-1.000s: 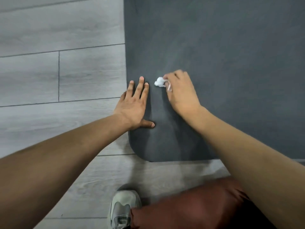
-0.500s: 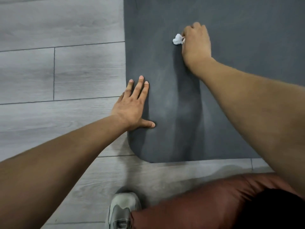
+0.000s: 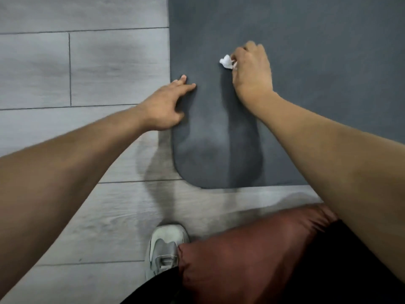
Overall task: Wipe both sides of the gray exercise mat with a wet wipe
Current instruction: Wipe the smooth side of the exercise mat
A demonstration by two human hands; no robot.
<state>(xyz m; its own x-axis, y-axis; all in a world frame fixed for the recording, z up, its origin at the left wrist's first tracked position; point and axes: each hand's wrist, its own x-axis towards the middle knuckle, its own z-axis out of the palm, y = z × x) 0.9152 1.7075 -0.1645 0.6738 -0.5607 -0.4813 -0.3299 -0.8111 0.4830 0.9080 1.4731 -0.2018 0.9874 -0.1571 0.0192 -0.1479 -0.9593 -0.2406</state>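
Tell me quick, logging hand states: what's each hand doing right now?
Left hand: open, straight fingers touching the gray mat near its edge.
Right hand: closed, gripping the wet wipe.

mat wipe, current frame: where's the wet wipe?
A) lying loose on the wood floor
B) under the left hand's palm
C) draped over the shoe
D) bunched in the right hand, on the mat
D: the white wet wipe sticks out from the curled fingers of the right hand on the gray exercise mat; the left hand only touches the mat's left edge with its fingertips.
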